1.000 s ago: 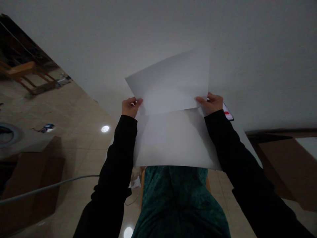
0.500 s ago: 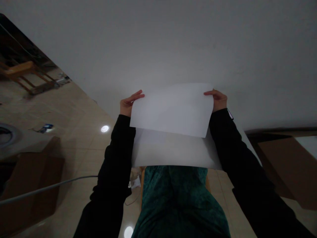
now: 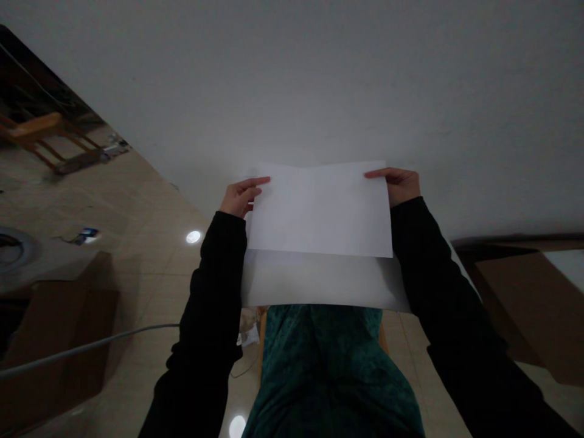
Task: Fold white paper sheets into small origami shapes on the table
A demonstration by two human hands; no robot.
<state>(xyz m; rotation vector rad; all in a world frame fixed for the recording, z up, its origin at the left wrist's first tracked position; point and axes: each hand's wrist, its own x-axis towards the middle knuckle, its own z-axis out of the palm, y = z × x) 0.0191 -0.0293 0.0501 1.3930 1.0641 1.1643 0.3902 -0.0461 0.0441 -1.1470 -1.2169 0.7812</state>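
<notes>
**As white paper [image 3: 319, 210] is held out, a white tabletop [image 3: 319, 79] fills the view**

The finely pebbled tabletop spreads above and around the paper. Left of the paper, past the tabletop's edge, lie beige floor tiles [image 3: 137, 213] with two round light reflections [image 3: 193, 237].

The paper shows two layers, an upper one overlapping a lower one, though it cannot be told whether this is one folded sheet or two. It is tilted only slightly, and its layers sit between the hands.

The left hand [image 3: 237, 198] pinches the upper layer's left edge, fingers stretched along the top. The right hand [image 3: 399, 185] pinches the right edge the same way.

Two black sleeves [image 3: 219, 292] run from the paper to the bottom corners. Below the paper sits teal fabric [image 3: 328, 371]. Left of the paper are one wooden chair [image 3: 36, 131], one grey cable [image 3: 91, 344] and one cardboard box [image 3: 59, 340]. Another brown box [image 3: 515, 298] stands to the right.
</notes>
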